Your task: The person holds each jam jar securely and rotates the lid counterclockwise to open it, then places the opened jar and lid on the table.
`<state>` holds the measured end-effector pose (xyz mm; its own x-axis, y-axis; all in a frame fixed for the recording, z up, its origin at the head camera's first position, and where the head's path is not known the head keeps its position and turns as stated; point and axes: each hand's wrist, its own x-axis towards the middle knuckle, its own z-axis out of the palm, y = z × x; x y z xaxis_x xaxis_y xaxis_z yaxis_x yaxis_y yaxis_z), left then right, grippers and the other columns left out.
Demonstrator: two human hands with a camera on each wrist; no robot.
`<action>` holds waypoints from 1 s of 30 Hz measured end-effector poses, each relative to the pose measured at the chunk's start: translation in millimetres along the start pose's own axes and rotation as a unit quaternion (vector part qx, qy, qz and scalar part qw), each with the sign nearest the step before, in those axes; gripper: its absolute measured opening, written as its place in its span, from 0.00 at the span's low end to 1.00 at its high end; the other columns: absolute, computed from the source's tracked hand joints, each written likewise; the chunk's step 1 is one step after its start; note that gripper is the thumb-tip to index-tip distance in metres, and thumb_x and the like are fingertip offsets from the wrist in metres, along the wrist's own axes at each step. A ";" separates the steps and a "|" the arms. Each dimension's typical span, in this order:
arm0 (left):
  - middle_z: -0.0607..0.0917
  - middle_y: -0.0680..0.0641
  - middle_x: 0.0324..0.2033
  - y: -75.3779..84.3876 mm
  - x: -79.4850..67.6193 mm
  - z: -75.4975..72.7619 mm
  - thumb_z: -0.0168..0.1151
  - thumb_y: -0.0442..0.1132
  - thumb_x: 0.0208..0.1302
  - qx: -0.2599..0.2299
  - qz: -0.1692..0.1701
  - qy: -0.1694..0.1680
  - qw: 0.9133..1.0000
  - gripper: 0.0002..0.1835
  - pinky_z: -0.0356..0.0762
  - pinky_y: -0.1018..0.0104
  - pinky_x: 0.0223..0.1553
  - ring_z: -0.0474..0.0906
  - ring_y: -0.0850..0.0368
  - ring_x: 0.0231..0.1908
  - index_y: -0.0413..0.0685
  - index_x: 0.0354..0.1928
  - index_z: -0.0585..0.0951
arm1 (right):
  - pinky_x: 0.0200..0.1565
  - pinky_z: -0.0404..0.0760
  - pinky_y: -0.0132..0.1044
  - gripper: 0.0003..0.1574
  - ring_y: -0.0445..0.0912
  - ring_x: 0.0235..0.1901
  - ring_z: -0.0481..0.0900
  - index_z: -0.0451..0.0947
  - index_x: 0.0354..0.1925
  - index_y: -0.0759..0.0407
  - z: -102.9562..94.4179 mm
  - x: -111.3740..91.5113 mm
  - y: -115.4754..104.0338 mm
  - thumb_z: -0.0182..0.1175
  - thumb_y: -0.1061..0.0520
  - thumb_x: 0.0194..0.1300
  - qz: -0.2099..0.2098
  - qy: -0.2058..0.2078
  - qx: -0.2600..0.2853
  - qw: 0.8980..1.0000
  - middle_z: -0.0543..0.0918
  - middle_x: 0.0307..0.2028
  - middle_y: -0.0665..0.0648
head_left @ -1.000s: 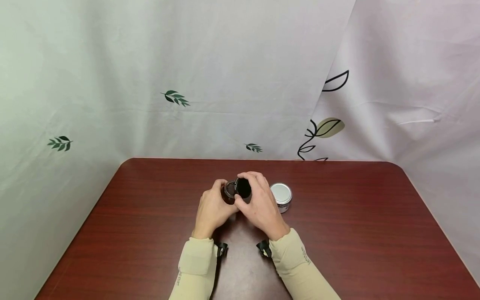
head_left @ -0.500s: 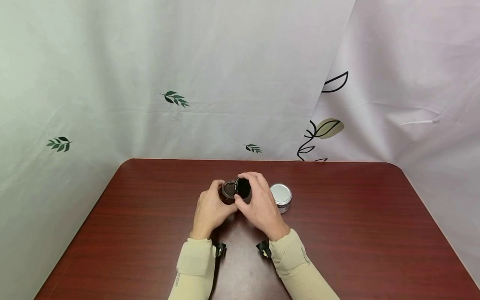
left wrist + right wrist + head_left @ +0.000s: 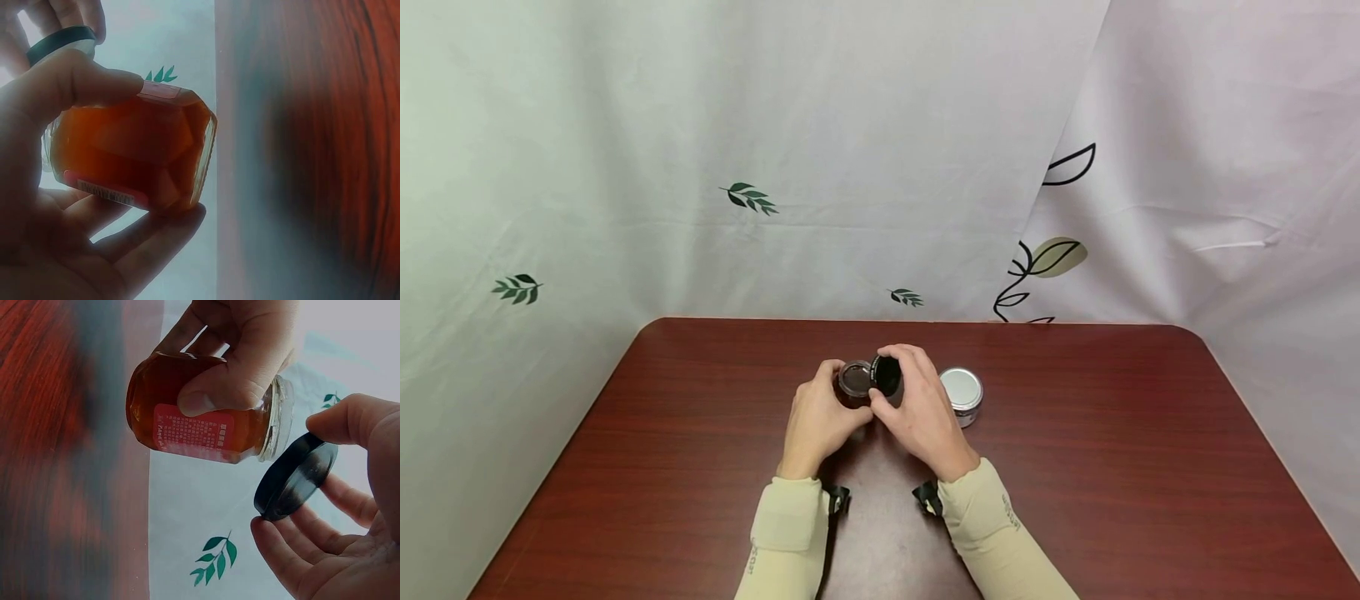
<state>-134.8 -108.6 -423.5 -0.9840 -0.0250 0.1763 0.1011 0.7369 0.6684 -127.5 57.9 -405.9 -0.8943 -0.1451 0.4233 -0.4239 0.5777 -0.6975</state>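
My left hand [image 3: 814,425] grips a glass jar [image 3: 147,400] of amber contents, thumb on one side and fingers on the other. A red printed label [image 3: 194,434] wraps the jar's side. In the head view the jar's round mouth [image 3: 854,379] faces up toward the camera, with no lid on it. My right hand [image 3: 922,417] pinches a black lid [image 3: 294,478] by its edge between thumb and fingers. The lid is tilted, its hollow underside turned toward the right palm, close beside the jar's mouth. In the left wrist view the thumb partly hides the lid [image 3: 59,45].
A small round container with a silver lid [image 3: 962,388] stands on the table just right of my right hand. The reddish-brown wooden table [image 3: 1112,433] extends to both sides. Behind its far edge hangs a pale curtain [image 3: 820,150] with leaf prints.
My left hand has shifted slightly left with the jar, so more of its mouth shows beside the lid. My right hand and the lid have hardly moved.
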 end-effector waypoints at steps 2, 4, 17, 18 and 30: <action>0.87 0.44 0.39 0.0 0.2 -0.1 0.78 0.45 0.43 0.002 0.000 0.002 1.000 0.36 0.80 0.54 0.39 0.84 0.50 0.36 0.44 0.57 0.76 | 0.58 0.75 0.45 0.30 0.48 0.57 0.75 0.75 0.60 0.56 0.2 0.2 0.3 0.69 0.58 0.58 -0.001 0.001 0.000 1.000 0.75 0.58 0.56; 0.87 0.44 0.38 0.3 0.3 -0.6 0.78 0.45 0.43 0.002 0.001 0.005 1.000 0.36 0.80 0.54 0.39 0.84 0.49 0.36 0.44 0.57 0.77 | 0.58 0.75 0.45 0.30 0.48 0.57 0.75 0.75 0.59 0.57 0.5 0.3 0.5 0.69 0.58 0.59 -0.001 0.001 -0.001 1.000 0.75 0.58 0.56; 0.87 0.44 0.38 -1.1 0.8 -1.4 0.78 0.46 0.43 0.008 -0.002 0.012 1.000 0.35 0.79 0.52 0.40 0.84 0.48 0.37 0.44 0.55 0.77 | 0.59 0.74 0.45 0.30 0.49 0.58 0.75 0.74 0.59 0.58 2.4 0.2 3.3 0.70 0.58 0.58 -0.007 0.000 -0.005 1.000 0.77 0.57 0.56; 0.87 0.44 0.38 -1.3 0.8 -1.4 0.78 0.46 0.43 0.008 -0.001 0.012 1.000 0.35 0.79 0.52 0.40 0.84 0.48 0.37 0.44 0.55 0.77 | 0.59 0.73 0.45 0.30 0.49 0.58 0.75 0.74 0.59 0.58 2.5 0.3 3.5 0.69 0.58 0.58 -0.006 -0.001 -0.005 1.000 0.77 0.57 0.56; 0.87 0.43 0.38 -2.2 0.5 -1.1 0.78 0.45 0.42 0.006 -0.005 0.011 1.000 0.35 0.80 0.52 0.40 0.84 0.48 0.37 0.43 0.55 0.77 | 0.59 0.74 0.46 0.34 0.51 0.57 0.76 0.72 0.62 0.58 4.8 0.3 5.4 0.70 0.58 0.59 0.010 -0.004 -0.003 1.000 0.77 0.57 0.59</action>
<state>-135.4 -111.0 -424.0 -0.9814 -0.0471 0.1861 0.0896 0.7448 0.6612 -130.8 57.1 -412.4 -0.9036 -0.1403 0.4047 -0.4053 0.5856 -0.7020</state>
